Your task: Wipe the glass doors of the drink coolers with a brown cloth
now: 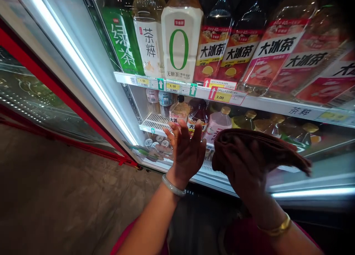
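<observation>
My left hand (187,155), a pale bangle on its wrist, is raised before the lower shelves with fingers apart and nothing in it. To its right my right hand (246,170), with a gold bracelet, holds a folded dark brown cloth (271,147) that covers part of the lower bottles. Beyond my left fingers stand a bottle with a black cap (179,108) and a darker bottle (197,116). A pink-labelled bottle (219,123) is between the two hands, farther back.
Large tea bottles (181,44) line the upper shelf, whose front edge (199,92) carries price tags. Cans (159,144) sit at the bottom left of the fridge. A red-edged glass door (69,103) stands at the left, above the brown floor (69,195).
</observation>
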`<state>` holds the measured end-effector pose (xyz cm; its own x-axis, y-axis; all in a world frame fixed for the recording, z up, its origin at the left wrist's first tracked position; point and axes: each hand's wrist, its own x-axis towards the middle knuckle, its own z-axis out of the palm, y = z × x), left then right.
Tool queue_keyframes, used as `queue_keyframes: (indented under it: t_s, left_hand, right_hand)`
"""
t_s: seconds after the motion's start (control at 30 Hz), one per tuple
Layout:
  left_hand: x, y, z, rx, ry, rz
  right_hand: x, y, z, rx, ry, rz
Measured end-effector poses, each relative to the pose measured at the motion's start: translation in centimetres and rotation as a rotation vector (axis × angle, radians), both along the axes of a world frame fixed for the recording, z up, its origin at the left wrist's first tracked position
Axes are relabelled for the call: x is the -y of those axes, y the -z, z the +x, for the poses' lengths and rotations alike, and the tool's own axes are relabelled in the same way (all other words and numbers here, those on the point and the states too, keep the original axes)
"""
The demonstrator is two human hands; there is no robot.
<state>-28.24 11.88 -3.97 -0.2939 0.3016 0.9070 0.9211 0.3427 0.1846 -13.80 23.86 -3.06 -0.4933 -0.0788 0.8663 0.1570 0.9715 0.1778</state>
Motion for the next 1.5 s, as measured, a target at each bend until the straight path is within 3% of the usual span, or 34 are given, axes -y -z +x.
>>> queue_keyframes:
  t_s: [0.07, 0.17, 0.27, 0.37, 0.47, 0.57, 0.67, 0.77, 0.87, 0.97, 1.07, 1.2, 1.3, 1.4, 1.5]
  left_hand:
    - [-0.4, -0.2, 0.2, 0.003, -0.014, 0.023]
    - [-0.8, -0.1, 0.4, 0.019, -0.036, 0.026]
    - [-1.0, -0.1, 0.4, 0.028, -0.031, 0.040]
    - [-0.9, -0.2, 0.5, 0.040, -0.019, 0.033]
    - [-0.8, -0.5, 0.7, 0.049, -0.014, 0.015]
    - [-0.5, -0.7, 0.6, 0.044, -0.005, 0.006]
    - [-0.2, -0.9, 0.6, 0.032, 0.002, -0.026]
    - [0.2, -1.1, 0.6, 0.058, -0.011, -0.072]
    - [0.4, -1.2, 0.8, 0.092, -0.015, -0.118]
    - [0.7, -1.3, 0.8, 0.096, -0.015, -0.151]
    - [0.9, -1.3, 0.8, 0.107, -0.007, -0.176]
    - [1.0, -1.3, 0.7, 0.083, -0.017, -0.170]
    - [0.9, -1.3, 0.6, 0.065, -0.018, -0.176]
    - [0.8, -1.2, 0.6, 0.053, -0.009, -0.174]
    - [0.8, -1.2, 0.6, 0.048, -0.014, -0.167]
  right_hand:
    - [-0.2, 1.1, 0.5, -0.034, 0.048, -0.011]
    - [0.5, 1.8, -0.3, -0.002, -0.010, -0.023]
    - [0.6, 0.6, -0.8, 0.060, -0.091, -0.019]
    - [-0.3, -0.2, 0.2, -0.017, -0.065, -0.013]
    - [-0.6, 0.6, 0.8, -0.162, 0.006, -0.028]
    - [0.5, 1.0, -0.2, -0.068, -0.007, -0.038]
    - [1.1, -0.4, -1.5, -0.020, -0.075, -0.032]
    - [0.2, -1.3, -1.1, -0.136, -0.076, -0.009]
    - [-0.5, 0.1, 0.1, -0.179, -0.004, -0.008]
    - [0.3, 1.7, -0.1, -0.089, -0.003, -0.046]
    - [0.9, 0.9, -0.9, -0.025, -0.082, -0.042]
    - [-0.9, -0.9, 0.4, -0.063, -0.084, 0.025]
    - [-2.0, 0.2, 2.1, -0.108, -0.019, 0.018]
    - [-1.2, 1.7, 2.1, -0.049, -0.017, -0.012]
    - [-0.1, 1.1, 1.0, 0.070, -0.047, -0.022]
